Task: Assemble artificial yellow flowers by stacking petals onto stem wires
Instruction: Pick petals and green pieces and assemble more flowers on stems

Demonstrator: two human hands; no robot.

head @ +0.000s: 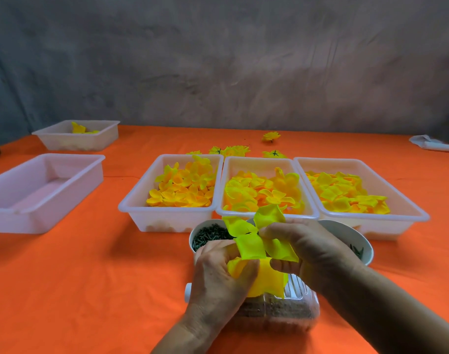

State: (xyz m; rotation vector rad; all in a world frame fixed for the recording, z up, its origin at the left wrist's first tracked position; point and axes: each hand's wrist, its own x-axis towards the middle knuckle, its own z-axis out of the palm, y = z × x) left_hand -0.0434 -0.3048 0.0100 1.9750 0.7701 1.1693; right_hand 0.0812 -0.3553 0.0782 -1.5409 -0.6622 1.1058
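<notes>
Yellow petal stack (256, 254) pinched by both hands' fingers (282, 265) at lower centre, could slip sideways off the hidden stem if loosened

Two bare hands, left hand (218, 274) and right hand (312, 251); forearms bare to the frame's lower edge; no sleeves, gloves, rings or watch seen; wrists creased, knuckles plainly lined.
</notes>
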